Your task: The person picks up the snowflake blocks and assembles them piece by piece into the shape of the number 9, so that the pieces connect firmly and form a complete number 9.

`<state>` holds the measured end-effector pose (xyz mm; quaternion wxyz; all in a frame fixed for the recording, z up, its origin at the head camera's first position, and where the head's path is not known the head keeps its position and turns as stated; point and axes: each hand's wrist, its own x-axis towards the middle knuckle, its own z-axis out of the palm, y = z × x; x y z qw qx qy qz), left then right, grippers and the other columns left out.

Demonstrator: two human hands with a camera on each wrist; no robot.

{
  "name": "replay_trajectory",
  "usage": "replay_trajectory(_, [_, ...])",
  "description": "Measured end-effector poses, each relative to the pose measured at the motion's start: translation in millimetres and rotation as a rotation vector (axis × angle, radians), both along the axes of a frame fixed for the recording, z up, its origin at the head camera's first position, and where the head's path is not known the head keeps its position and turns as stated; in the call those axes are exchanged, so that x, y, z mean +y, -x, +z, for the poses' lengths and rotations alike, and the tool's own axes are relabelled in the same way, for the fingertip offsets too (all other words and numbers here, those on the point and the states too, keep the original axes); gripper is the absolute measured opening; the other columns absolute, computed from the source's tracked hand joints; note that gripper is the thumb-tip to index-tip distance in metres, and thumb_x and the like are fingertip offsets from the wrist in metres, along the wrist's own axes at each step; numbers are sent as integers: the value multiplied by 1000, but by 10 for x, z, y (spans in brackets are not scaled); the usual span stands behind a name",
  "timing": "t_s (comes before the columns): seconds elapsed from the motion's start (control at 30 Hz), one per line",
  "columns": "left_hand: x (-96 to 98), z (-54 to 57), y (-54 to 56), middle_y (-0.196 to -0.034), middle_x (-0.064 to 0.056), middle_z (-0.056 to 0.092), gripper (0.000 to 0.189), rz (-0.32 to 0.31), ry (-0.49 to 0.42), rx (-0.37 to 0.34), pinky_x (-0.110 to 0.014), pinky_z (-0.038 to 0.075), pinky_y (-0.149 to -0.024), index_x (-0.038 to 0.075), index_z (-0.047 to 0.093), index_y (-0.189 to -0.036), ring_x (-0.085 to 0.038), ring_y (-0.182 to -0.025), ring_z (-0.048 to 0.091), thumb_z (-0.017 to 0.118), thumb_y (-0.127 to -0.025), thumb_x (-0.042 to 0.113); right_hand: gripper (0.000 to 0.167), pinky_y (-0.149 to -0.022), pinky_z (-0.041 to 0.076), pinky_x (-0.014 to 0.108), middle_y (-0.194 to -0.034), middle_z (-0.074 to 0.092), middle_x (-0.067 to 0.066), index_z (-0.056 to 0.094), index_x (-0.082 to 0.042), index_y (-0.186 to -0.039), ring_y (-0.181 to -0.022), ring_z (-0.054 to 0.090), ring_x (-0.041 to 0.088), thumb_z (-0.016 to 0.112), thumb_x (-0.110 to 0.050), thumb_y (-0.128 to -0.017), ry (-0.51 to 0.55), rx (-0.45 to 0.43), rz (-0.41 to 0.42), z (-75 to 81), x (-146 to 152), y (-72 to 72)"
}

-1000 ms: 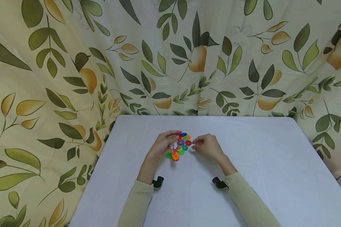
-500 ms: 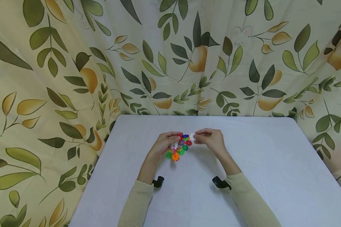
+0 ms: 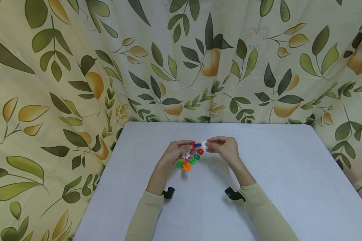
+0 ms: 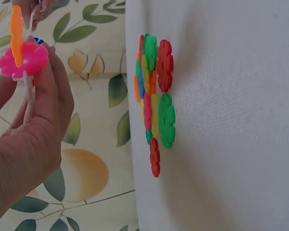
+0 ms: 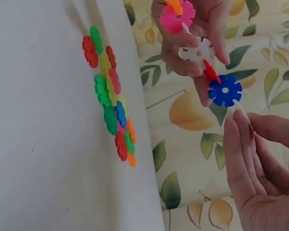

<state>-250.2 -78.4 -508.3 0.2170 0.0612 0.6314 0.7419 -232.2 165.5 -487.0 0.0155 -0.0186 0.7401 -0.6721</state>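
Observation:
My left hand (image 3: 173,154) grips a short chain of slotted plastic snowflake discs, held up above the table. In the right wrist view the chain runs from an orange disc (image 5: 174,6) through a pink disc (image 5: 177,19), a white disc (image 5: 198,50) and a red disc (image 5: 212,72) to a blue disc (image 5: 225,90). Between thumb and fingertips my right hand (image 3: 226,150) pinches another white disc (image 3: 203,145), seen edge-on in the right wrist view, its edge at the blue disc's rim. The fingers cover part of this disc.
Several loose snowflake discs, among them a green disc (image 4: 167,120) and a red disc (image 4: 165,66), lie grouped on the white-covered table (image 3: 277,174) below the hands. A leaf-and-fruit patterned curtain (image 3: 157,67) hangs behind the table and along its sides.
The right hand has moved up and away from the body, bringing its white disc from the right of the loose discs to the blue disc. The left hand stays nearly still.

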Motion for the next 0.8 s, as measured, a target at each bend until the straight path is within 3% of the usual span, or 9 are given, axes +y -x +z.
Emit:
replay_trajectory(0.13, [9, -4, -1, -127, -14, 72, 33, -4, 1, 10, -53, 45, -109, 2, 71, -131, -47, -123, 63, 71, -101, 14, 32, -77, 62, 35, -107, 75, 25, 73, 10, -113, -81, 79, 25, 81, -14, -93, 7, 0, -13, 8, -2, -4])
replay_trajectory(0.2, [14, -8, -1, -125, -12, 73, 31, -1, 12, 14, -47, 50, -107, 4, 72, -130, -47, -124, 62, 71, -101, 15, 32, -76, 62, 34, -107, 75, 25, 73, 10, -113, -81, 79, 24, 81, -15, -93, 13, -3, -19, 9, -6, -5])
replay_trajectory(0.3, [17, -24, 0, -124, -9, 73, 29, -2, 37, 21, -29, 57, -91, 8, 74, -128, -47, -124, 60, 71, -100, 17, 32, -76, 62, 35, -106, 76, 23, 73, 10, -112, -81, 79, 25, 81, -14, -93, 16, -14, -19, -9, -12, 2])
replay_trajectory(0.4, [29, -43, 2, -122, -9, 74, 29, -3, 65, 33, -17, 49, -69, 10, 75, -127, -47, -120, 60, 72, -100, 19, 31, -77, 62, 36, -105, 76, 23, 73, 10, -113, -81, 79, 26, 81, -13, -93, 18, -15, -13, -31, -6, 3])
replay_trajectory(0.43, [34, -46, 0, -122, -9, 74, 29, -4, 65, 34, -17, 47, -67, 10, 75, -127, -47, -119, 60, 72, -100, 18, 30, -76, 62, 37, -104, 76, 23, 73, 11, -112, -81, 79, 26, 80, -12, -93, 20, -14, -13, -41, -9, 6])
replay_trajectory(0.57, [56, -46, -11, -121, -10, 75, 29, 19, 77, 28, -17, 50, -69, 10, 75, -127, -41, -117, 66, 72, -100, 17, 27, -75, 62, 38, -102, 76, 23, 74, 11, -109, -79, 79, 28, 82, -9, -91, 28, -12, -23, -71, -28, 9])
replay_trajectory(0.67, [76, -44, -21, -123, -10, 74, 29, 32, 83, 22, -21, 56, -79, 11, 76, -127, -39, -118, 67, 72, -100, 17, 25, -73, 62, 38, -99, 77, 21, 75, 10, -106, -78, 79, 28, 83, -8, -90, 33, -16, -39, -83, -43, 8])
replay_trajectory(0.8, [85, -54, -31, -127, -13, 72, 29, 28, 55, 28, -27, 60, -83, 9, 74, -130, -44, -119, 66, 69, -102, 15, 22, -73, 62, 37, -97, 78, 18, 75, 9, -104, -78, 79, 26, 82, -6, -90, 58, -14, -50, -94, -61, 7])
